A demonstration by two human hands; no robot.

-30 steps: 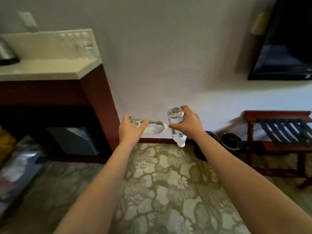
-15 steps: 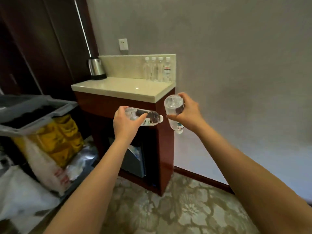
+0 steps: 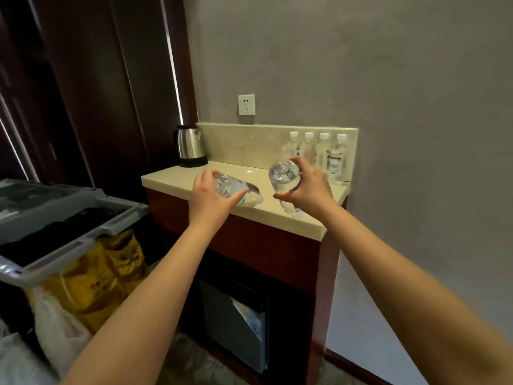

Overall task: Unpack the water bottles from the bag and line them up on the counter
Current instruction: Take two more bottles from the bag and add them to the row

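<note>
My left hand (image 3: 209, 197) grips the sideways bottle (image 3: 241, 190), my right hand (image 3: 309, 187) the cap-down bottle (image 3: 284, 173); I should upright both, extending the worktop (image 3: 180, 177) row (image 3: 316, 152).

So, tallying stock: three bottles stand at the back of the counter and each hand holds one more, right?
No: the head view shows four standing bottles at the back of the counter; left hand and right hand each hold one more.

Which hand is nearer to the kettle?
Left. The left hand is in front of the kettle; the right hand is farther right, by the standing bottles.
</note>
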